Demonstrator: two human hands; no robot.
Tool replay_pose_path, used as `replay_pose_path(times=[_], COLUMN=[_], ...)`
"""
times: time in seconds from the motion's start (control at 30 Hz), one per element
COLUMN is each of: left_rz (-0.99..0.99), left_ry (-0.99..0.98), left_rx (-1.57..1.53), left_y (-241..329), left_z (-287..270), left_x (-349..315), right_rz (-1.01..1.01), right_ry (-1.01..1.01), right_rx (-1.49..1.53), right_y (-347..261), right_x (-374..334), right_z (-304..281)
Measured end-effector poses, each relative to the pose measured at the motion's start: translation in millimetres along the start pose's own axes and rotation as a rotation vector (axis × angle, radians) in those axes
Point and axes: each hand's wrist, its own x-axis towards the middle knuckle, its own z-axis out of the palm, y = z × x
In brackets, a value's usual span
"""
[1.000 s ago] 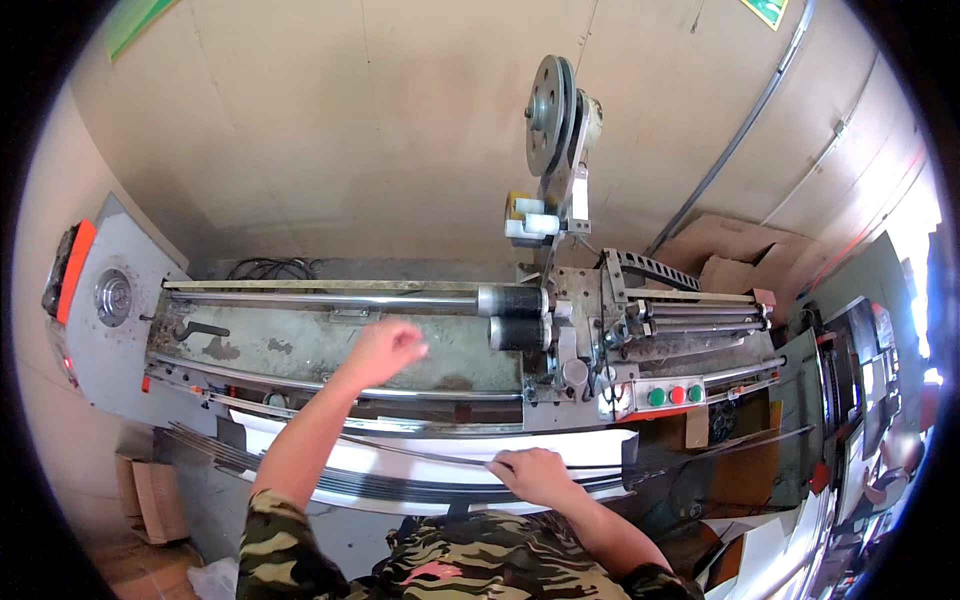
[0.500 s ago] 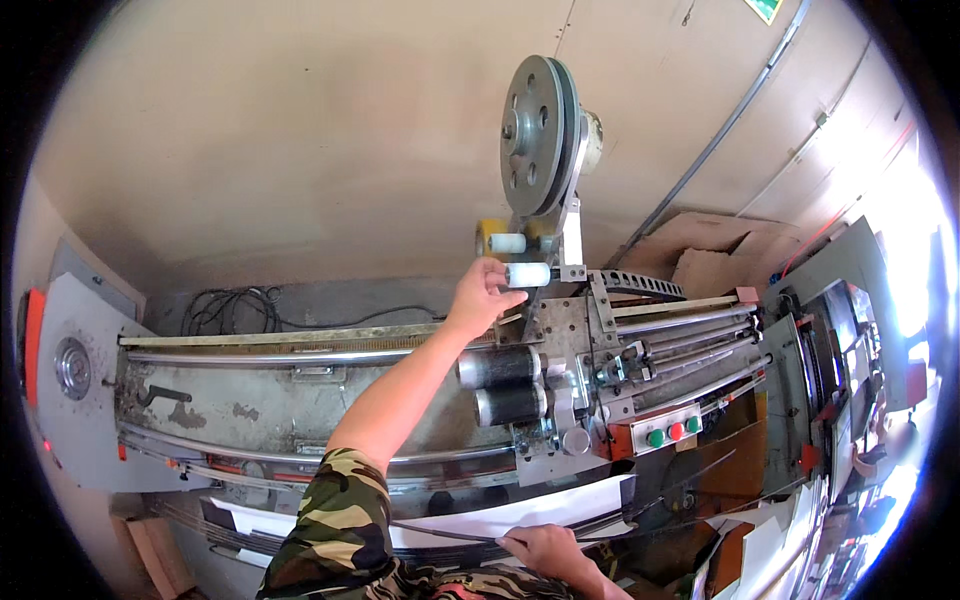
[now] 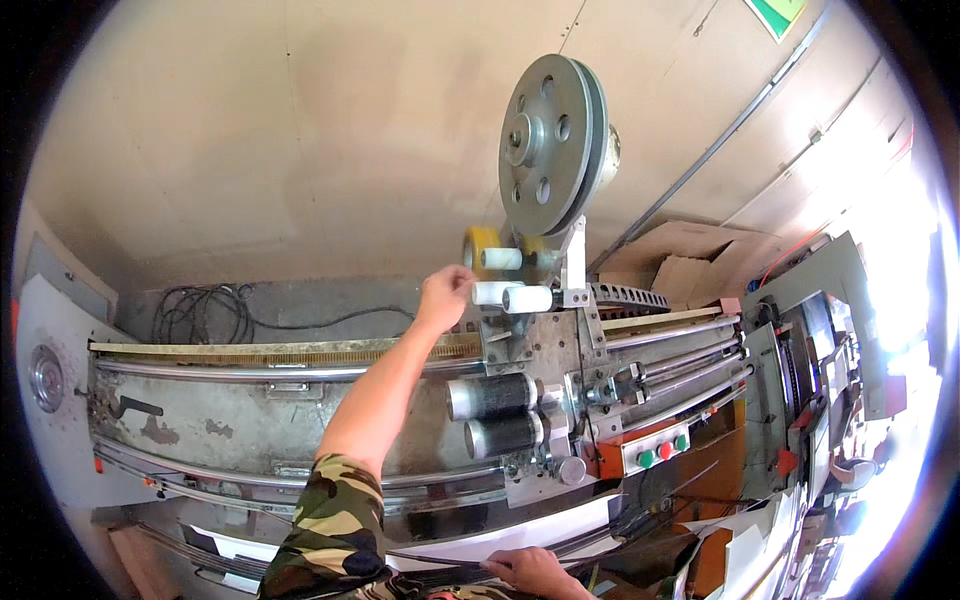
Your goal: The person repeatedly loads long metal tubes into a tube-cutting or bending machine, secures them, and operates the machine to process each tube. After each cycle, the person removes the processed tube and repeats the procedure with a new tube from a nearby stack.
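Left hand [image 3: 446,298]: raised beside the left ends of the white rollers [image 3: 492,293], fingers curled; cannot tell whether touching, or whether pinching anything thin.
Right hand [image 3: 530,572]: low in view, fingertips closed on a thin dark rod [image 3: 440,560].
Rod: stretching left from the fingertips, along the near side of the white sheet [image 3: 540,527].
Yellow roll [image 3: 481,248]: just beside the upper white roller.
Reach: seemingly the step in hand, left-handed, with the rod held below.
Black rollers [image 3: 490,397]: between the two hands; next move likely calling for a sure fingertip hold above and a steady rod below.
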Motion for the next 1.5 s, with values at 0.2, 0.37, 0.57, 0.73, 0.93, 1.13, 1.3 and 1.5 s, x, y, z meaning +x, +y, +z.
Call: replay_pose_path(times=[0.2, 0.37, 0.57, 0.73, 0.93, 1.13, 1.3, 1.5], left_rz=[-0.103, -0.436, -0.721, -0.63, -0.58, -0.652, -0.516, -0.618], left_ry=[-0.225, -0.401, -0.218, -0.349, -0.309, -0.247, -0.291, -0.285], left_rx=[0.283, -0.317, -0.691, -0.591, 0.236, 0.268, 0.384, 0.416], left_y=[-15, -41, -9, 0, 87, 124, 143, 157], left_z=[21, 5, -13, -38, -48, -43, -7, 53], left_x=[-12, -78, -163, -201, -209, -204, -191, -177], right_rz=[0.086, 0.061, -0.049, -0.072, -0.159, -0.24, -0.348, -0.294], right_ry=[0.008, 0.098, 0.092, 0.14, 0.214, 0.333, 0.53, 0.568], right_rx=[-0.083, -0.009, -0.044, -0.123, -0.158, -0.168, -0.243, -0.253], right_y=[0, 6, 40, 44, 71, 91, 103, 87], right_x=[-7, -16, -15, -36, -44, -55, -43, -1], right_z=[-3, -1, 3, -21, -35, -84, -151, -236])
